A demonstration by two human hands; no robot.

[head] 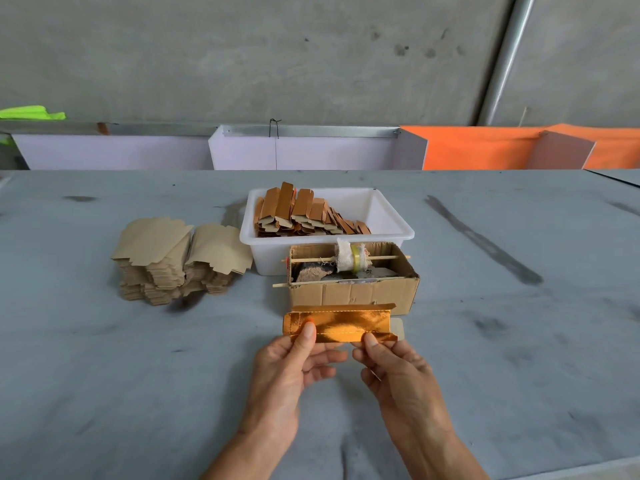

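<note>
A shiny gold-orange flat carton blank (341, 323) is held just above the grey table, in front of a small cardboard box (353, 292). My left hand (294, 362) pinches its lower left part, thumb on top. My right hand (391, 362) pinches its lower right edge. The blank is partly folded along its creases, and a pale flap shows at its right end.
A stack of flat beige blanks (180, 258) lies at the left. A white plastic tub (391, 216) holds several folded gold cartons (304, 213). The cardboard box carries a cloth-and-tape roll (351, 258) on a stick. Low lilac and orange panels (311, 150) stand along the table's far edge.
</note>
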